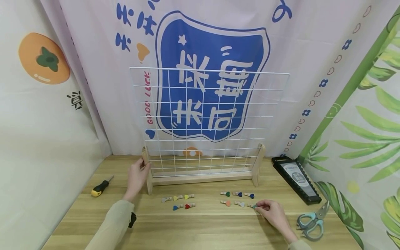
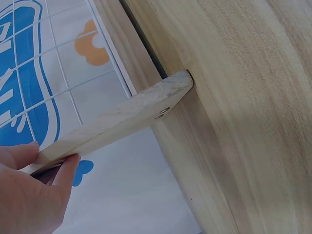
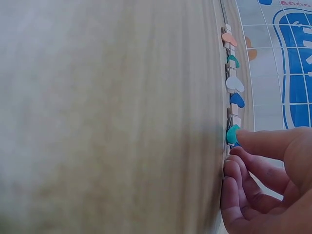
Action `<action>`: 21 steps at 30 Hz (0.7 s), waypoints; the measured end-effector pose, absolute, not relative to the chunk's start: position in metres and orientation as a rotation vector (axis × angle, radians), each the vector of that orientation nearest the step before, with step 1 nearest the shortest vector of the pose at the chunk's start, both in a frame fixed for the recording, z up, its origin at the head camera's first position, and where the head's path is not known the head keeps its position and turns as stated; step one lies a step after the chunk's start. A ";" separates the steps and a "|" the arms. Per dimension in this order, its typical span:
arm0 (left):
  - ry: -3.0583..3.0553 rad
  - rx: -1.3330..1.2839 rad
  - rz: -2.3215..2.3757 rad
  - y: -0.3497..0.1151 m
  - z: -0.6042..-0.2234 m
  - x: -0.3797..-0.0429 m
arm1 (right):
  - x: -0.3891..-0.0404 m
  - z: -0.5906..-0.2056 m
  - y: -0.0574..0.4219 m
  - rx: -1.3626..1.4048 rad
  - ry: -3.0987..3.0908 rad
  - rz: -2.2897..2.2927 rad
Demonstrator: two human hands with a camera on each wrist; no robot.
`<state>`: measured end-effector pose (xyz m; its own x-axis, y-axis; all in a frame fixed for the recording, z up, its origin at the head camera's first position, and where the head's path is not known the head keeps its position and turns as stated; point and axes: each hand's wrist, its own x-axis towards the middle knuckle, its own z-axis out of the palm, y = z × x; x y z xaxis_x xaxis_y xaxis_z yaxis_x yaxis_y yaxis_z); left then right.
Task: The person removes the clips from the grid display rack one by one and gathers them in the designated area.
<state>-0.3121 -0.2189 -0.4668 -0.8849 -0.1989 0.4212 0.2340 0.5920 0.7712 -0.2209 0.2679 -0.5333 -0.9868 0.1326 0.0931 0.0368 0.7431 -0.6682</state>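
A white wire grid (image 1: 209,71) stands upright in a wooden stand (image 1: 200,180). My left hand (image 1: 137,175) grips the stand's left wooden post (image 2: 117,114), thumb on one side and fingers on the other. At the right, my right hand (image 1: 272,212) pinches a small wooden clothespin with a teal heart (image 3: 233,133) by its heart end, low at the tabletop. Beside it lie an orange-heart clothespin (image 1: 226,203) and a white-heart clothespin (image 1: 240,204). Behind them sit a green-heart clothespin (image 1: 225,193) and two blue-heart ones.
Several more clothespins lie before the stand's left half, including a red-heart one (image 1: 189,206) and a blue-heart one (image 1: 177,207). A screwdriver (image 1: 100,188) is at far left. Scissors (image 1: 312,222) and a black case (image 1: 297,178) lie at right. Printed curtain (image 1: 103,69) hangs behind the grid.
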 end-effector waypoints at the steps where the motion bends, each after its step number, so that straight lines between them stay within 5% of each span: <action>1: -2.354 -0.028 -1.240 -0.219 -0.467 -0.312 | -0.221 -0.533 0.268 -0.143 -2.808 1.073; 21: -2.409 -0.063 -1.343 -0.228 -0.467 -0.315 | -0.234 -0.512 0.289 -0.135 -2.835 1.020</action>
